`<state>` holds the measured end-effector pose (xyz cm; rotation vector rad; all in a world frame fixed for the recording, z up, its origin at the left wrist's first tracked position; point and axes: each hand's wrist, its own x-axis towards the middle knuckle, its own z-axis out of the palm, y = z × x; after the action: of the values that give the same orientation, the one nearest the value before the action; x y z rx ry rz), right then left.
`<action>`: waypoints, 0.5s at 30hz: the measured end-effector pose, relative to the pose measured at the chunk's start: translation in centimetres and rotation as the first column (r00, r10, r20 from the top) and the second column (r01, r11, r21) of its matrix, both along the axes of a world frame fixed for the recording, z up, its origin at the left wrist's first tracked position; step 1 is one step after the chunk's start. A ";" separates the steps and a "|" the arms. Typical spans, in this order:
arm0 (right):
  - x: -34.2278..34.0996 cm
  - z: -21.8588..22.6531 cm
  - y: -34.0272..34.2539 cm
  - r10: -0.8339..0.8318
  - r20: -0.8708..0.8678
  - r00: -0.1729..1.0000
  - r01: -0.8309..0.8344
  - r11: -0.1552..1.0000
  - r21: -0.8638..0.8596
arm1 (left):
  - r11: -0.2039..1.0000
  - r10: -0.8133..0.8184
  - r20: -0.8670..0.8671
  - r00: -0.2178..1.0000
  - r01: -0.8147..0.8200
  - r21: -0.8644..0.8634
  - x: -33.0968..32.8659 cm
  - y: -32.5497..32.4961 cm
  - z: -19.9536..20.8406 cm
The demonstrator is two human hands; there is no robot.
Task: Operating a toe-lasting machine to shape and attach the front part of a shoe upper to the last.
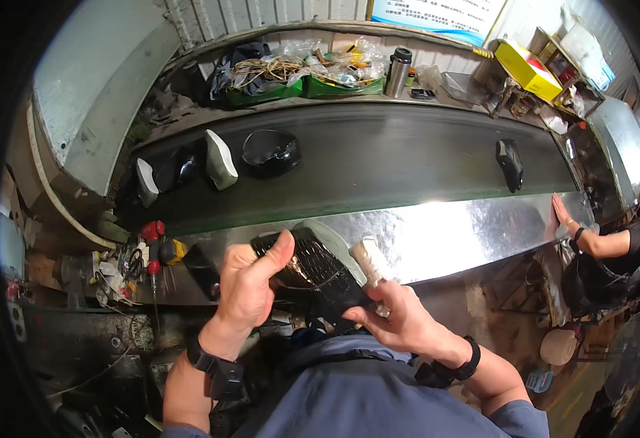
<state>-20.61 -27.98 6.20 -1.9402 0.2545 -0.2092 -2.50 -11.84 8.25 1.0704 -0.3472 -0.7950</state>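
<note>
A glossy black curved shell (309, 259) with a pale grey-green edge is held in front of my body, over the near edge of the shiny metal ledge. My left hand (251, 281) grips its left end, thumb up along the surface. At its lower right end, my right hand (400, 314) pinches the shell with the thumb beneath. A white, cloth-like wrap (368, 261) stands out from the right hand's fingers beside the shell; whether it covers a finger or is held, I cannot make out.
Behind the metal ledge (334, 225), a dark belt (378, 157) carries white-edged shells (221, 159), a black shell (271, 151) and another black piece (510, 165). A red power tool (153, 248) lies left. Green trays (269, 96) and a flask (399, 73) stand behind. A co-worker's hand (562, 212) touches the ledge's right end.
</note>
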 end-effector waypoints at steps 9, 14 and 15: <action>2.1 -4.4 -0.9 -0.090 0.118 0.989 0.096 0.995 -0.041 | 0.992 -0.126 -0.219 0.968 0.125 -0.022 0.2 0.4 -2.7; 3.7 -3.2 1.1 -0.176 0.232 0.957 0.193 0.980 -0.051 | 0.968 0.189 -0.442 0.877 -0.241 -0.064 -1.9 -2.7 -2.1; 3.6 -2.9 1.4 -0.174 0.230 0.958 0.191 0.980 -0.054 | 0.967 0.212 -0.312 0.926 -0.246 -0.071 -2.1 -2.8 -2.3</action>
<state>-17.02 -26.59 3.34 -1.9482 0.2789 -0.5634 -4.63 -14.69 5.96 0.8516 -0.0028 -0.7075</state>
